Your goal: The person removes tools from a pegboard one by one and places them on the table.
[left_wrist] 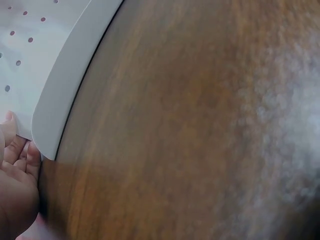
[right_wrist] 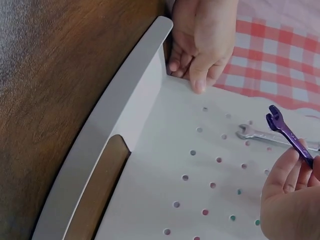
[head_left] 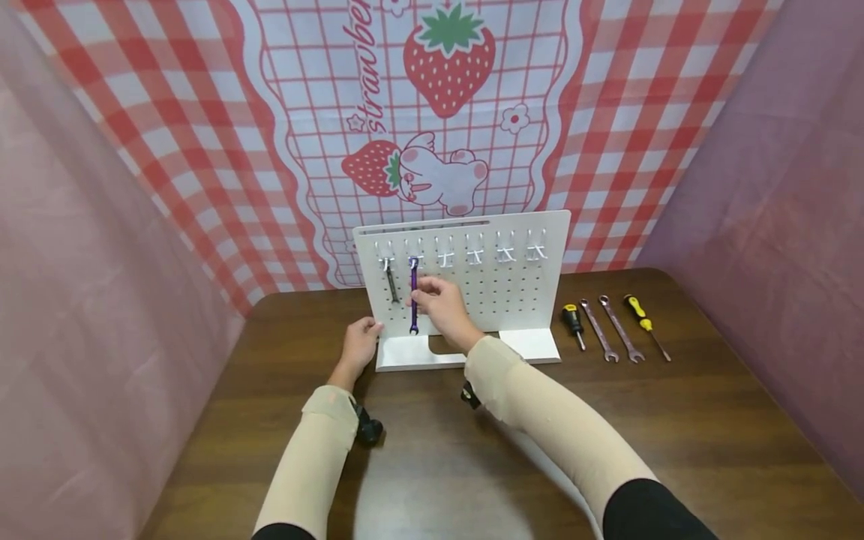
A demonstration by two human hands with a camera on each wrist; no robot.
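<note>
A white pegboard (head_left: 466, 292) with a row of clear hooks stands upright on the table. My right hand (head_left: 442, 304) pinches a purple wrench (head_left: 414, 300) by its shaft; the wrench's upper end is at the second hook from the left, its open jaw pointing down. In the right wrist view that open jaw of the purple wrench (right_wrist: 282, 125) stands off from the board. My left hand (head_left: 361, 345) grips the board's lower left edge, thumb on the front face (left_wrist: 10, 120). On the leftmost hook hangs a silver wrench (head_left: 391, 283).
To the right of the board lie a stubby black-and-yellow screwdriver (head_left: 573, 322), two wrenches (head_left: 599, 330) (head_left: 622, 330) and a longer yellow-and-black screwdriver (head_left: 646, 326). Behind the board hangs a red checked strawberry cloth (head_left: 621, 112). The brown table (head_left: 432, 465) extends toward me.
</note>
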